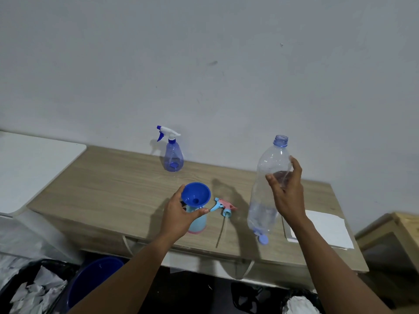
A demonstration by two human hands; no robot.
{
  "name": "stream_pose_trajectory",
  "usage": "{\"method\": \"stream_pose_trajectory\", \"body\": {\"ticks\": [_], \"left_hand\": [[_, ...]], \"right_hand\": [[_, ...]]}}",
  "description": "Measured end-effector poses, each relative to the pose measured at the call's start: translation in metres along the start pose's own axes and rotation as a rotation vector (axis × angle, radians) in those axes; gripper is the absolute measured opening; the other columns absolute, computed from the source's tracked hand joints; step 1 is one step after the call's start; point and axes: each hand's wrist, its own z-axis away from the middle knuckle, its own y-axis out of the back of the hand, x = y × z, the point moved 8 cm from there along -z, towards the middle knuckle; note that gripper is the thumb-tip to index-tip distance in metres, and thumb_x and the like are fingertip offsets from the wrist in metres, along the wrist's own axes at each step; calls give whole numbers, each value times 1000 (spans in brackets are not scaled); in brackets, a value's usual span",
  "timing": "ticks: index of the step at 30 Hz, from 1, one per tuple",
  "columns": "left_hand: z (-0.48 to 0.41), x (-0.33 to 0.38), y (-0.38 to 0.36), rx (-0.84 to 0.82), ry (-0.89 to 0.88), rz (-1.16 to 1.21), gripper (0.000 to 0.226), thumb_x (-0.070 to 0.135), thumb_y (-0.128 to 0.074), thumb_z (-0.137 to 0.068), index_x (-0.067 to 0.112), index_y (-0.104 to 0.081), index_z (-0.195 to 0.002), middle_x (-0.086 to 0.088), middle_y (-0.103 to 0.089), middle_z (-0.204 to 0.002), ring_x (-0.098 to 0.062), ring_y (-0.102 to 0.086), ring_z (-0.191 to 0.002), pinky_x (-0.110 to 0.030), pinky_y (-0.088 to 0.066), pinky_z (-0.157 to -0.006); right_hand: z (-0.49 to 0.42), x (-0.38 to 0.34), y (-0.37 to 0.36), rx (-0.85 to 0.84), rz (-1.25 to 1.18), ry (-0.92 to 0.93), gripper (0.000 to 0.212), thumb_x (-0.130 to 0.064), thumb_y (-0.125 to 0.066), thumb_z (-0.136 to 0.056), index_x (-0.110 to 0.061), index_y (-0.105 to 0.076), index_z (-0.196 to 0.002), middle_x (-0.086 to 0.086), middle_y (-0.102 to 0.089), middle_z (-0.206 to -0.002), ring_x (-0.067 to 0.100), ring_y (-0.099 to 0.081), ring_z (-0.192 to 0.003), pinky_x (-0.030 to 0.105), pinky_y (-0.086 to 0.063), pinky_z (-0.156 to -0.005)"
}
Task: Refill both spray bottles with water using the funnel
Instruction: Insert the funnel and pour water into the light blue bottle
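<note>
A blue funnel (196, 194) sits in the neck of a light-blue spray bottle with a pink base (197, 224) at the table's front. My left hand (179, 215) grips that bottle around its shoulder. Its pink and blue spray head (223, 206) lies on the table just to the right, tube pointing toward me. My right hand (286, 191) holds a large clear water bottle (269, 184) upright, open-topped, above the table. A blue cap (262, 239) lies below it. A purple spray bottle (173, 155) with white trigger head stands near the wall.
The wooden table (113, 186) stands against a grey wall. White paper (326, 230) lies at its right end. A white surface (29, 164) is to the left, a wooden box (394, 236) to the right. Below are a blue bucket (95, 277) and bags of crumpled paper (34, 291).
</note>
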Motion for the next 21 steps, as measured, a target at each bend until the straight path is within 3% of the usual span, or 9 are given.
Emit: {"method": "stream_pose_trajectory", "body": {"ticks": [3,5,11,17,19,21], "left_hand": [[-1,-3,-1,1,17,32,81,71,-87,-38,74,-44,-106,13,-67,-114,-13,-66,-108,-40,-56,-93],[-1,-4,-1,0,19,35,87,72,-87,-37,67,-44,-112,11,-66,-117,-15,-65,-110,-43,-56,-95],[0,-2,-2,-1,10,69,82,46,-95,-47,80,-45,-101,12,-66,-116,-16,-65,-110,-43,-54,-96],[-2,-7,-4,-1,13,96,81,36,-94,-50,61,-46,-110,13,-65,-115,-11,-64,-109,-42,-55,-96],[-3,-8,-5,-8,29,98,83,32,-94,-52,58,-43,-111,17,-64,-112,-7,-64,-107,-40,-55,-95],[-4,-12,-5,-12,49,103,86,36,-95,-49,56,-45,-115,17,-64,-111,-6,-63,-107,-39,-55,-94]], "right_hand": [[1,8,-7,3,-4,-31,77,-34,-74,-88,-26,-27,-148,7,-66,-113,21,-65,-100,28,-47,-84],[1,15,-12,5,-17,-52,77,-34,-75,-86,-25,-29,-147,7,-64,-118,21,-63,-104,25,-46,-84],[5,39,-17,51,-66,-116,81,-34,-75,-85,-21,-27,-148,0,-58,-123,26,-61,-116,35,-48,-94],[10,46,-20,30,-86,-154,89,-36,-74,-87,-23,-19,-155,7,-50,-146,23,-49,-135,43,-43,-111],[16,45,-17,93,-100,-159,93,-35,-79,-83,-21,-20,-154,8,-44,-149,20,-45,-137,38,-40,-112],[30,42,-9,260,-99,-139,86,-38,-81,-80,-16,-30,-146,5,-44,-140,20,-48,-128,37,-43,-107]]}}
